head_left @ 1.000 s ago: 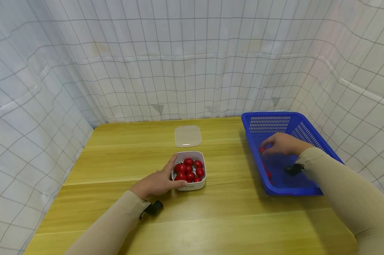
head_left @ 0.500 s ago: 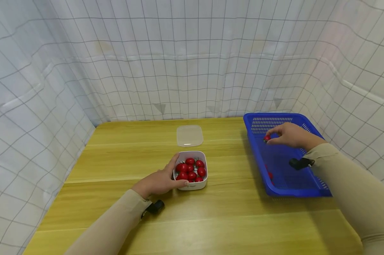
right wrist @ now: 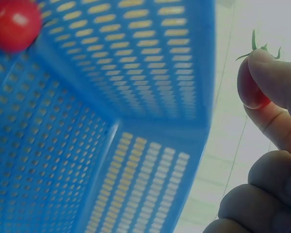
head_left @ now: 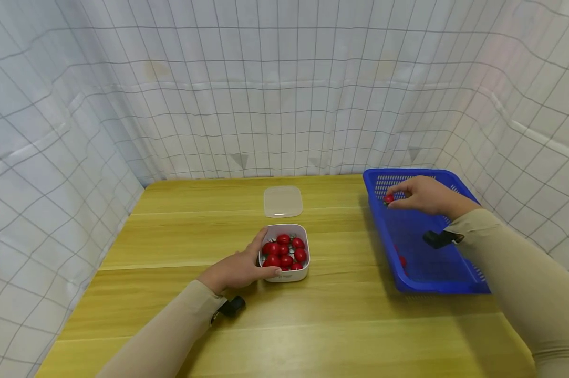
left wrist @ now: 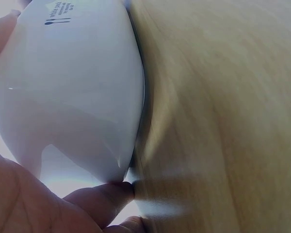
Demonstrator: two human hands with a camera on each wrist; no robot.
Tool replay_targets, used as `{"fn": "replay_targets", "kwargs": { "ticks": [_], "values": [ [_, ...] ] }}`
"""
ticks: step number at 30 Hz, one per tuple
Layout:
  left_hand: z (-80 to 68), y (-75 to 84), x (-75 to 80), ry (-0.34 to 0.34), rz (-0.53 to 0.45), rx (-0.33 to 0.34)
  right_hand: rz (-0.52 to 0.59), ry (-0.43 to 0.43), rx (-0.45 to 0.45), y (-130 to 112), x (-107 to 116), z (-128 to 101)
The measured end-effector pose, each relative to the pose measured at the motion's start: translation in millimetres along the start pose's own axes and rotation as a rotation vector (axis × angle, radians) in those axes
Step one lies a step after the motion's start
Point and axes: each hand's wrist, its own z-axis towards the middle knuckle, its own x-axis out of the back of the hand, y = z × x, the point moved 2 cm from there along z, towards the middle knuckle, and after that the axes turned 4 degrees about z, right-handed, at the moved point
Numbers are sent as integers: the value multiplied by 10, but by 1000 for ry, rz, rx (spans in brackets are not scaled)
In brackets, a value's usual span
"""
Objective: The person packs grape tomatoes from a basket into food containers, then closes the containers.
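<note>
The small red cherry tomato (head_left: 389,199), pinched lightly in the right hand (head_left: 423,197) fingers (right wrist: 276,82) above the blue perforated plastic basket (head_left: 459,273), is best carried over without squeezing, while the white square plastic box (head_left: 293,275) of tomatoes is steadied on the wooden table (head_left: 180,231) by the clasping left hand (head_left: 237,270).

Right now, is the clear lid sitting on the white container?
No, the clear lid lies flat on the table behind the white container, which is open with tomatoes showing.
</note>
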Motion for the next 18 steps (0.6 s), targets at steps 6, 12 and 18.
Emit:
{"fn": "replay_targets", "kwargs": {
  "ticks": [6, 12, 18],
  "values": [
    [-11, 14, -5, 4, 4, 5, 6, 2, 53, -226, -9, 91],
    [-17, 11, -13, 7, 9, 3, 43, -15, 86, -457, -78, 213],
    [-5, -6, -21, 10, 26, 8, 30, -30, 174, -744, -181, 338]
  ]
}}
